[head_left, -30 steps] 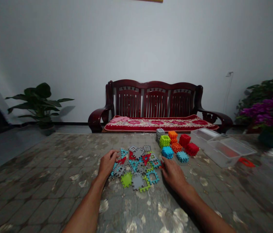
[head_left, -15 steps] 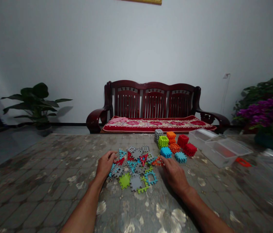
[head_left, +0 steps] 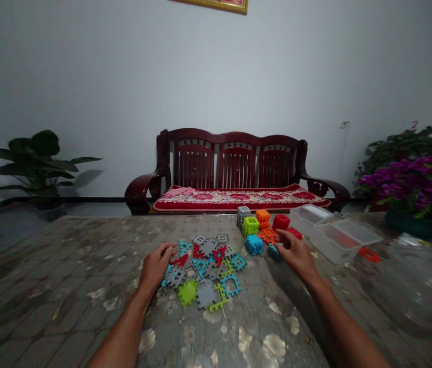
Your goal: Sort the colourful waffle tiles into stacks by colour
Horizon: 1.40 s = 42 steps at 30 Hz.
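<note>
Flat interlocking plastic tiles with notched edges lie in a loose pile (head_left: pixel 206 294), in grey, blue, red and green. At its left edge rests my left hand (head_left: pixel 156 266), fingers loosely bent and apart beside a red tile (head_left: pixel 181 260), holding nothing visible. My right hand (head_left: pixel 296 253) is over the sorted stacks, fingertips together at the right side of the orange stack (head_left: pixel 267 235). An orange tile appears to be in its fingers, mostly hidden. The hand partly covers a blue stack (head_left: pixel 274 251) and a red stack (head_left: pixel 295 233).
Beside these stand another blue stack (head_left: pixel 254 245), a green stack (head_left: pixel 251 226), a grey stack (head_left: pixel 243 213) and a red stack (head_left: pixel 280 222). Clear plastic boxes (head_left: pixel 333 245) sit to the right, with an orange piece (head_left: pixel 369 254) and clear plastic packaging (head_left: pixel 418 286) nearby.
My right hand has moved right from the tile pile to the stacks, and the orange tile has left the pile. My left hand stays at the pile. The view has turned slightly right.
</note>
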Tool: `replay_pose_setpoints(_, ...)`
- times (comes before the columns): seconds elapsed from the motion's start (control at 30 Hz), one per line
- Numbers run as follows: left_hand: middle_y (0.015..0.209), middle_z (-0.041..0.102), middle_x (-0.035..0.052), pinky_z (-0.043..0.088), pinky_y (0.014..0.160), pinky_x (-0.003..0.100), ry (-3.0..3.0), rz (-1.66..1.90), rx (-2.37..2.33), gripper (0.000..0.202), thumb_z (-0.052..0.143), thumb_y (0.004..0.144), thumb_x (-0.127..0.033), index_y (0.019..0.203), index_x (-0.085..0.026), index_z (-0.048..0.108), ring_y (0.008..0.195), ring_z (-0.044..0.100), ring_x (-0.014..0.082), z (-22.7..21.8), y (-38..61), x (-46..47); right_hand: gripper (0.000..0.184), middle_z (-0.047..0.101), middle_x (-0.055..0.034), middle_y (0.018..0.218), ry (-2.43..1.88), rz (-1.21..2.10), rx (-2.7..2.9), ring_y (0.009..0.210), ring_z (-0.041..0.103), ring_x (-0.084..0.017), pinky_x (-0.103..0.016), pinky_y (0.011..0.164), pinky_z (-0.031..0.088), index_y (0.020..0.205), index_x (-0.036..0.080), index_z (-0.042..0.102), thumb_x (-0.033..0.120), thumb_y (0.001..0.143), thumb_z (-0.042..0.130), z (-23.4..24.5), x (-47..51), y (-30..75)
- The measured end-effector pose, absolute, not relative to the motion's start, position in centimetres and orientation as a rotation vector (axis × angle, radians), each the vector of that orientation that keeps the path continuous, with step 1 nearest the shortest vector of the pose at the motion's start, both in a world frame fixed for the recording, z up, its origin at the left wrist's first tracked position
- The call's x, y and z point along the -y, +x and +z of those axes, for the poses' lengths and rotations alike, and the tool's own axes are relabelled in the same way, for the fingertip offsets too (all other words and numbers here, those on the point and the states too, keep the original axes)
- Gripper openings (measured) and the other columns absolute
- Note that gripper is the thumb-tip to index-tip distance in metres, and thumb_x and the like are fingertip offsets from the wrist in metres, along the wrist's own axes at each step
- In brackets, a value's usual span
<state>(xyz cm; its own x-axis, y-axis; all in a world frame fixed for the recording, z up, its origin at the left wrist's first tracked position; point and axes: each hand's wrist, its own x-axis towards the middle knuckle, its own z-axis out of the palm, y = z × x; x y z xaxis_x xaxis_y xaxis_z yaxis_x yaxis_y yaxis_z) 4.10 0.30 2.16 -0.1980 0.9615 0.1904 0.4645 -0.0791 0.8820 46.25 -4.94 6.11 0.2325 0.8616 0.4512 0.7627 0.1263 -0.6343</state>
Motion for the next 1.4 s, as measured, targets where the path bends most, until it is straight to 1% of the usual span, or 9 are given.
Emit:
replay_pose_setpoints(0.13,0.079,0.077,0.003,0.054,0.065,0.029,1.543,1.223,-1.693,0.043,0.049,0.075,-0.052,0.095,-0.021,0.072,0.066,0.072,0.0218,2.3,4.1,-0.3,0.046,0.078,-0.0078,0.097,-1.828,0.045,1.378,0.091,0.072,-0.025,-0.035,0.082,0.054,0.122,0.018,0.068,0.028,0.079,0.059,6.0,2.4,47.4)
replay_pose_setpoints(0.27,0.077,0.077,0.0029,0.054,0.065,0.029,1.558,1.224,-1.696,0.042,0.049,0.074,-0.052,0.093,-0.022,0.072,0.067,0.072,0.0219,2.4,4.1,-0.2,0.047,0.078,-0.0068,0.101,-1.995,-0.02,1.416,0.096,0.071,-0.025,-0.033,0.082,0.051,0.126,0.019,0.066,0.022,0.081,0.057,5.6,0.8,47.4)
replay_pose_setpoints(0.4,0.077,0.077,0.0034,0.054,0.066,0.03,1.565,1.222,-1.695,0.045,0.049,0.074,-0.053,0.094,-0.021,0.072,0.067,0.072,0.0227,2.4,4.1,-0.3,0.046,0.077,-0.0075,0.105,-2.068,-0.03,1.475,0.098,0.07,-0.026,-0.032,0.08,0.05,0.127,0.02,0.067,0.022,0.083,0.056,5.2,0.1,47.7)
replay_pose_setpoints(0.63,0.076,0.076,0.0029,0.054,0.067,0.031,1.554,1.217,-1.692,0.044,0.049,0.073,-0.054,0.092,-0.022,0.071,0.067,0.072,0.0232,2.5,4.0,-0.2,0.046,0.075,-0.0078,0.113,-2.016,-0.044,1.501,0.1,0.069,-0.025,-0.032,0.082,0.049,0.13,0.02,0.065,0.023,0.085,0.054,5.0,0.5,48.6)
replay_pose_setpoints(0.77,0.076,0.077,0.0029,0.053,0.068,0.031,1.556,1.21,-1.705,0.045,0.049,0.072,-0.055,0.093,-0.022,0.071,0.068,0.072,0.0229,2.6,4.1,-0.2,0.045,0.076,-0.0071,0.112,-2.049,-0.044,1.497,0.099,0.069,-0.024,-0.031,0.082,0.048,0.129,0.021,0.065,0.021,0.085,0.055,5.0,0.8,48.6)
replay_pose_setpoints(0.97,0.076,0.077,0.0028,0.053,0.068,0.031,1.528,1.197,-1.71,0.049,0.049,0.072,-0.056,0.097,-0.021,0.072,0.068,0.072,0.0231,2.4,4.0,-0.3,0.038,0.075,-0.0052,0.117,-2.094,-0.036,1.525,0.103,0.068,-0.022,-0.029,0.082,0.046,0.124,0.023,0.066,0.02,0.088,0.055,5.4,0.3,48.2)
replay_pose_setpoints(1.13,0.076,0.076,0.0028,0.052,0.065,0.031,1.56,1.211,-1.694,0.049,0.049,0.073,-0.057,0.096,-0.02,0.072,0.066,0.071,0.0228,2.3,3.9,-0.4,0.039,0.076,-0.0046,0.114,-2.088,-0.056,1.543,0.101,0.069,-0.022,-0.029,0.083,0.047,0.124,0.023,0.066,0.017,0.086,0.056,5.4,0.0,48.0)
replay_pose_setpoints(1.27,0.076,0.076,0.0025,0.052,0.066,0.03,1.572,1.225,-1.691,0.048,0.049,0.073,-0.056,0.095,-0.021,0.072,0.066,0.07,0.0223,2.1,3.8,-0.5,0.036,0.076,-0.007,0.115,-2.004,-0.053,1.506,0.103,0.07,-0.024,-0.033,0.086,0.05,0.12,0.02,0.069,0.02,0.087,0.054,5.3,0.4,47.8)
replay_pose_setpoints(1.4,0.077,0.076,0.0029,0.052,0.067,0.03,1.574,1.228,-1.687,0.047,0.048,0.075,-0.055,0.095,-0.02,0.072,0.067,0.071,0.0222,1.8,3.8,-0.6,0.033,0.076,-0.0072,0.114,-1.745,-0.027,1.544,0.101,0.071,-0.023,-0.036,0.09,0.052,0.114,0.021,0.072,0.023,0.087,0.053,5.0,1.4,46.0)
